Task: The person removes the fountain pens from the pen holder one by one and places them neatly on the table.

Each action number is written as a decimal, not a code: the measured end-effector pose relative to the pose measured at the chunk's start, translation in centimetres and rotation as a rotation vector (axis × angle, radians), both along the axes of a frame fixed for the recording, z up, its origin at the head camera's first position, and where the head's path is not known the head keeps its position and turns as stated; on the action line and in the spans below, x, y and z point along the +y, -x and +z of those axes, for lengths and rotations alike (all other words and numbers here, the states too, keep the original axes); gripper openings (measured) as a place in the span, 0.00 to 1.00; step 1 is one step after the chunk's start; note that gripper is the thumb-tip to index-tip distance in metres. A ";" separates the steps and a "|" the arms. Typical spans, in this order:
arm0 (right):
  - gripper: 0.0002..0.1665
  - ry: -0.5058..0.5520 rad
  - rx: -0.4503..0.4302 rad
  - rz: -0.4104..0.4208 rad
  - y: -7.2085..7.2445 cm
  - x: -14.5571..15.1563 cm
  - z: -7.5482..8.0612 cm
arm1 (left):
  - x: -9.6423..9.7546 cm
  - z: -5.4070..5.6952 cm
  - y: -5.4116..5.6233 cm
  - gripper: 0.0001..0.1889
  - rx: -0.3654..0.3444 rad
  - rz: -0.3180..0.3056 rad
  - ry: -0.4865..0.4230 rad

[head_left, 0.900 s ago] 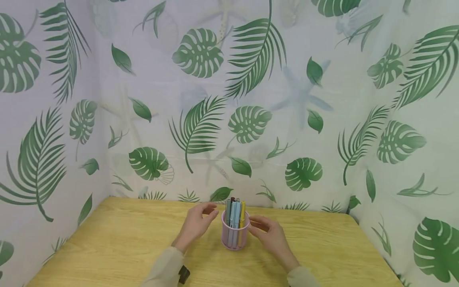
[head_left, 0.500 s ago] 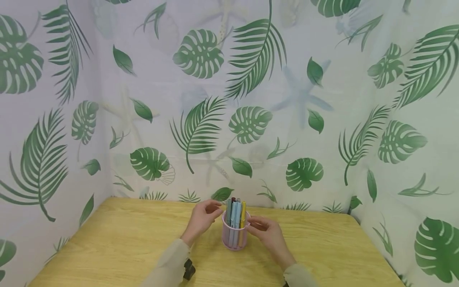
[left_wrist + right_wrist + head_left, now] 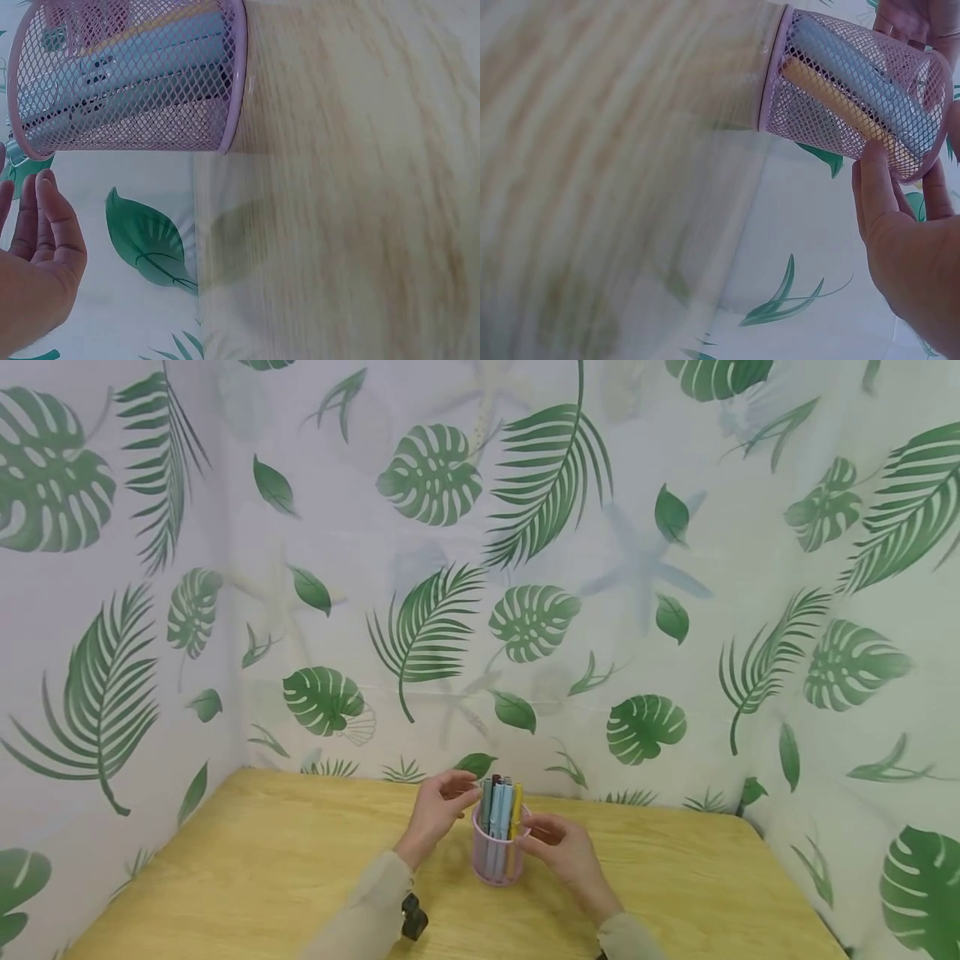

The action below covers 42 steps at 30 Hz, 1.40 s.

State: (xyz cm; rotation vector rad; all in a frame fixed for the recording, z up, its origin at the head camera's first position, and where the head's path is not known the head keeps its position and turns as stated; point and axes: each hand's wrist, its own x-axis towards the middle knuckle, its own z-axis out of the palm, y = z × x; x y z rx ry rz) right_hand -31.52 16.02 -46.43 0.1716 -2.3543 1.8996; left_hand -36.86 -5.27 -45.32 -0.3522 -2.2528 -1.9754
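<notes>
A pink mesh pen holder point(image 3: 498, 858) stands upright on the table, filled with several pens. Light blue pens point(image 3: 501, 810) sit at its front, a yellow pen point(image 3: 516, 808) on the right, a grey-green pen point(image 3: 486, 802) on the left. My right hand point(image 3: 568, 858) holds the holder's right side near the rim; in the right wrist view its thumb lies against the mesh point(image 3: 840, 82). My left hand point(image 3: 438, 810) is beside the pen tops at the left, fingers loosely bent. Contact with a pen cannot be made out; in the left wrist view the fingers point(image 3: 60, 225) are near the rim.
The wood-grain table point(image 3: 315, 843) extends on both sides of the holder. A leaf-patterned curtain point(image 3: 450, 652) hangs behind it and at both sides. A black device point(image 3: 412, 917) is on the left wrist.
My left hand has come in rightward, closer to the pen tops. My right hand has shifted slightly onto the holder's rim. The head view has turned a little to the left.
</notes>
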 end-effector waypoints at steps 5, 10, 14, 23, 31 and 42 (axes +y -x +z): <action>0.19 -0.020 0.000 0.010 0.4 -0.2 0.3 | 0.1 2.2 -1.6 0.14 0.039 -0.020 -0.001; 0.19 -0.005 -0.007 0.002 0.4 -0.3 0.4 | 0.4 1.5 -0.6 0.15 0.030 -0.039 -0.002; 0.18 -0.008 -0.018 -0.007 0.4 -0.3 0.4 | 0.6 0.5 0.5 0.16 0.013 -0.051 -0.005; 0.19 -0.014 -0.017 0.003 0.2 -0.1 0.4 | 1.1 0.1 0.8 0.16 0.007 -0.011 -0.001; 0.17 -0.020 -0.024 -0.006 0.1 0.0 0.2 | 1.4 -0.1 0.6 0.14 -0.009 0.007 -0.016; 0.17 -0.024 -0.037 -0.014 -0.1 0.2 0.0 | 1.4 -0.4 0.5 0.13 0.005 -0.007 0.016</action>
